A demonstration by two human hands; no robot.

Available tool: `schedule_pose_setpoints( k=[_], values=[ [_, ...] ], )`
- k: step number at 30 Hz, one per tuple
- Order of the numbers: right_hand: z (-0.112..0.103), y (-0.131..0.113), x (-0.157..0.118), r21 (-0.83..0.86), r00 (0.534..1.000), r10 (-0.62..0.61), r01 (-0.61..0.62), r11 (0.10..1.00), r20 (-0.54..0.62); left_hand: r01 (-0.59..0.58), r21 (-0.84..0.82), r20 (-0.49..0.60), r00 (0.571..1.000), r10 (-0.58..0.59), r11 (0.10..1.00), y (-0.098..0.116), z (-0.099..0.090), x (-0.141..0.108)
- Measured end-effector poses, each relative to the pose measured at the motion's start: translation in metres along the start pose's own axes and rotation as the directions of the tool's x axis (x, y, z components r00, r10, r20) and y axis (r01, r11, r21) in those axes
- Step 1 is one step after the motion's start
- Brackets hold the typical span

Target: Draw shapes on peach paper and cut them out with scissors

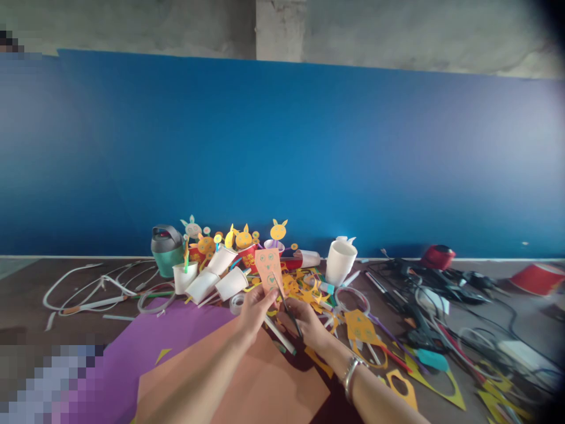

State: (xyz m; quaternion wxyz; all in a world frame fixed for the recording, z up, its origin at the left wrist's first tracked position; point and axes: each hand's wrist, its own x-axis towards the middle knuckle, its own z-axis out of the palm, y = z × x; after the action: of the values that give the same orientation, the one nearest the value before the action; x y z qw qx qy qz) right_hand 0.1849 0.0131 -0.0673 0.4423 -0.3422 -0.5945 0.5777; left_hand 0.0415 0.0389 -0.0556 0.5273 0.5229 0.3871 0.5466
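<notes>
Peach card (pixel 268 262) stands upright between the fingertips of my left hand (pixel 255 311), above the middle of the table (pixel 26 324), with small faces drawn on it in green. My right hand (pixel 309 323) grips the scissors (pixel 285 301), their blades pointing up and reaching the card's lower right part. A bracelet (pixel 352 374) circles my right wrist.

Below my forearms, a peach sheet (pixel 247 377) lies partly over a purple sheet (pixel 145 341), toward the near edge and the left. A white stick (pixel 280 335) with a green end lies under my hands.

Beyond the card, near the far edge, several white cups (pixel 203 285) lean or lie together beside a tape roll (pixel 237 303). Yellow and orange paper animal heads rise among them; one rabbit head (pixel 278 231) sticks up right behind the card. To their left stands a green pot (pixel 168 253) with a grey top, and white cables (pixel 83 303) loop over the left side.

Yellow scraps (pixel 304 285) are heaped just right of the card. Past them stands a tall white cup (pixel 341 264), and nearer me lies an orange piece (pixel 359 327) with drawn faces. Dark cables (pixel 509 312) tangle across the right side, and a red cup (pixel 536 280) lies near the far right corner. A blue panel (pixel 286 147) runs behind the table.
</notes>
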Motion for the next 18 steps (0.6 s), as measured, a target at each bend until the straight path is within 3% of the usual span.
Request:
schedule_pose_setpoints(
  k=[18],
  values=[
    [-0.0042,0.0008,0.0008,-0.015,1.000,-0.007,0.008,1.000,0.024,0.016,-0.007,0.015,1.000,-0.016,1.000,-0.0001,-0.0026,0.0030]
  ],
)
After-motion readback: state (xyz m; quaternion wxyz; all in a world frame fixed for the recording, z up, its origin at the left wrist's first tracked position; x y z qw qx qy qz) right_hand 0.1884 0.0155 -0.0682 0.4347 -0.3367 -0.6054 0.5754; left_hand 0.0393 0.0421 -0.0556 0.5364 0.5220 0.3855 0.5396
